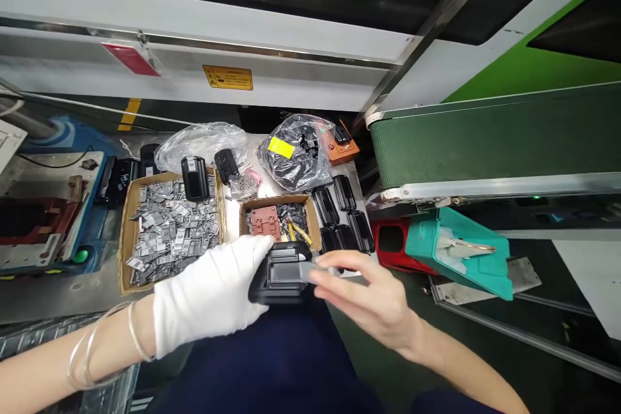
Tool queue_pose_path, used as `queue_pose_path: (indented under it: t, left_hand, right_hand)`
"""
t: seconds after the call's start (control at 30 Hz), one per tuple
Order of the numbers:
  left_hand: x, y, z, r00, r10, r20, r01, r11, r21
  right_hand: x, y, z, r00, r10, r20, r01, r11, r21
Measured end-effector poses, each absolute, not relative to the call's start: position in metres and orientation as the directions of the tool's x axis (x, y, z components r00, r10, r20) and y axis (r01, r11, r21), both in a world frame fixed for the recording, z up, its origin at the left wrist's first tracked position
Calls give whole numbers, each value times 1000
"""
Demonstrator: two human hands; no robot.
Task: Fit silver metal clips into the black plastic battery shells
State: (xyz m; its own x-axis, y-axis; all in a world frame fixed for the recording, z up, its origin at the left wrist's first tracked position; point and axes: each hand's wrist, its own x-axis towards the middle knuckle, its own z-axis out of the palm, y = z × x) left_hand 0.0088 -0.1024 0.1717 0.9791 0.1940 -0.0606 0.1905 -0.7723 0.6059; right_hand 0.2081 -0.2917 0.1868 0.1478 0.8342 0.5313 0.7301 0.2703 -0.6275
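Note:
My left hand (213, 294), in a white glove, grips a black plastic housing (281, 272) from its left side, just above my lap. My bare right hand (369, 297) pinches a small grey metal plate (315, 270) and holds it against the right side of the housing. Behind the hands sits a small cardboard box (310, 217) with a reddish-brown part (264, 221), dark pieces and yellow-handled cutters (301, 233).
A larger cardboard box (127, 239) holds several grey metal plates. Finished black housings (347, 213) lie in rows to the right of the small box. Plastic bags (295, 152) lie behind. A green conveyor belt (485, 136) and a teal bin (460, 252) stand to the right.

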Motion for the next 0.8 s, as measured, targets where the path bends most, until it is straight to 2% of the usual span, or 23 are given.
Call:
queue_pose_path:
  t: [0.1,0.27,0.37,0.43,0.6,0.63,0.7,0.73,0.8]
  left_hand:
    - [9,-99,169,984,167,62,110,-843,526]
    - [12,-100,162,940,83,331,-6,-966,260]
    - [11,-100,153,907,41,419,-32,-986,165]
    - [7,-99,148,918,64,392,-4,-986,168]
    - [-11,-92,146,953,186,238,109,-947,302]
    - [-12,-90,147,958,205,200,131,-935,331]
    - [-11,-87,150,959,242,149,172,-912,372]
    - [-9,-85,152,957,244,158,171,-912,374]
    - [-1,-80,156,953,210,218,142,-946,292]
  right_hand:
    - [198,-282,187,31,847,531,821,282,-497]
    - [177,-262,177,-34,848,528,843,308,-440]
    - [167,-253,172,-61,836,545,865,317,-389]
    - [166,-251,170,-51,833,552,864,314,-394]
    - [172,-257,156,65,778,624,883,246,-399]
    - [172,-257,152,120,769,628,879,212,-427]
    - [169,-257,144,331,765,553,790,96,-606]
    - [167,-255,140,457,774,439,670,25,-742]
    - [163,-248,135,584,809,66,276,-122,-953]
